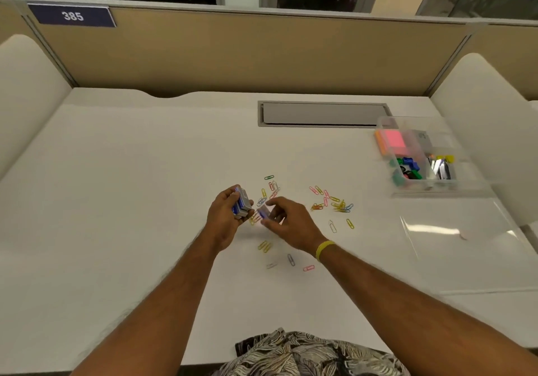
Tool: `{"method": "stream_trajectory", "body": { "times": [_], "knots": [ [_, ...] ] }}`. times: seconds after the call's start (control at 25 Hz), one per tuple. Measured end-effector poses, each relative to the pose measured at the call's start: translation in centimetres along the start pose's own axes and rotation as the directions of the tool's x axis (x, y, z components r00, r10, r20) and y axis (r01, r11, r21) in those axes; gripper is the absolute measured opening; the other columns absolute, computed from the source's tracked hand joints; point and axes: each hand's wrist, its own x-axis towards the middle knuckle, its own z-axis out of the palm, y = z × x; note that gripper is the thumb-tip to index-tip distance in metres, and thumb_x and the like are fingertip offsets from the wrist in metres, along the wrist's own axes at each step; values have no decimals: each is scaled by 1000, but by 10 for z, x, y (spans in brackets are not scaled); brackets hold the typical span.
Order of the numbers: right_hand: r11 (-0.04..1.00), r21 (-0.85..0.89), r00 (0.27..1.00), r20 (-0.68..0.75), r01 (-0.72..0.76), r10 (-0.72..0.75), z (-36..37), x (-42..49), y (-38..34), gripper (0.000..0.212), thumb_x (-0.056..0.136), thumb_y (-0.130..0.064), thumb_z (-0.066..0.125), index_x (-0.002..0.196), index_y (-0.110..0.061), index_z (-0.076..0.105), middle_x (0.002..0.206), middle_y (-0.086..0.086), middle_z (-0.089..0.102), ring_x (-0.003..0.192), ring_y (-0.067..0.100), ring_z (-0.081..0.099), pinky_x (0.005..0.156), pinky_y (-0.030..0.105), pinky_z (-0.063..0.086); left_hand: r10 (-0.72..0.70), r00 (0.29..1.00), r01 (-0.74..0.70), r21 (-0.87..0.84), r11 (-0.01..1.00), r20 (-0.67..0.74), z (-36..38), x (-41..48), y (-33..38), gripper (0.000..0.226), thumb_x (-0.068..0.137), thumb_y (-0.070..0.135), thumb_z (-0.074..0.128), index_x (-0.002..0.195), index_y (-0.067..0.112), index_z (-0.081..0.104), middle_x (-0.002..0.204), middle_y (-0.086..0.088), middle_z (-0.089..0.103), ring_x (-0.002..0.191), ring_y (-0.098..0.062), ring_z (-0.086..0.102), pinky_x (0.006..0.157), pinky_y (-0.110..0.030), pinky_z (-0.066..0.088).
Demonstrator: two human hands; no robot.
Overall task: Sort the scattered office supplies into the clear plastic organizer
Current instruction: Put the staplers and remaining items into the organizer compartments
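Observation:
My left hand (225,215) grips a small stack of grey-and-blue staple boxes (242,203) above the white desk. Just to its right, my right hand (286,221) pinches one more small staple box (264,212) between thumb and fingers; it is blurred. Several coloured paper clips (334,202) lie scattered on the desk around and right of both hands. The clear plastic organizer (431,184) stands at the far right, holding pink and orange sticky notes (393,142), coloured binder clips (407,167) and other small items.
The organizer's clear lid (454,230) lies flat on the desk in front of the organizer. A grey cable flap (323,113) is set into the desk at the back. Cubicle partitions close off the back and both sides.

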Motion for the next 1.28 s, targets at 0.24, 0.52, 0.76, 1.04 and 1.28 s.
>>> {"method": "stream_trajectory", "body": {
  "times": [0.24, 0.52, 0.76, 1.04, 1.28],
  "knots": [
    [943, 291, 958, -183, -162, 221, -27, 4, 3, 29, 83, -32, 72, 109, -20, 63, 78, -7, 64, 64, 1, 59, 57, 11, 47, -43, 988, 25, 116, 993, 150, 54, -2, -26, 30, 102, 13, 41, 130, 11, 51, 130, -15, 58, 105, -28, 63, 71, -30, 57],
    [900, 368, 926, -198, -233, 321, -60, -9, 32, 32, 95, -29, 57, 125, -19, 56, 99, -1, 64, 91, 17, 66, 73, 24, 57, -54, 985, 37, 108, 993, 164, 121, -9, -49, 30, 102, 13, 39, 129, 11, 52, 125, -12, 59, 102, -24, 62, 79, -32, 54],
    [886, 403, 910, -234, -229, 342, -92, -28, 61, 44, 92, -36, 61, 133, -22, 53, 120, -5, 63, 106, 11, 61, 88, 18, 51, -109, 971, 95, 76, 993, 215, 188, -21, -70, 50, 101, 40, 37, 141, 12, 44, 136, -9, 55, 112, -19, 59, 99, -33, 46],
    [841, 500, 853, -330, -206, 404, -152, -39, 100, 52, 88, -33, 67, 136, -25, 50, 113, -11, 59, 103, 10, 60, 84, 17, 53, -132, 912, 98, 108, 989, 388, 260, -21, -91, 78, 97, 60, 20, 150, 3, 22, 152, -24, 29, 137, -34, 39, 116, -46, 31],
    [730, 663, 781, -364, -165, 507, -208, -39, 135, 53, 83, -23, 74, 133, -20, 55, 116, 1, 65, 105, 20, 64, 87, 37, 58, -125, 874, 27, 209, 977, 469, 322, -17, -109, 75, 95, 61, 16, 152, 13, 22, 151, -11, 39, 134, -24, 43, 117, -45, 28]
  ]
}}
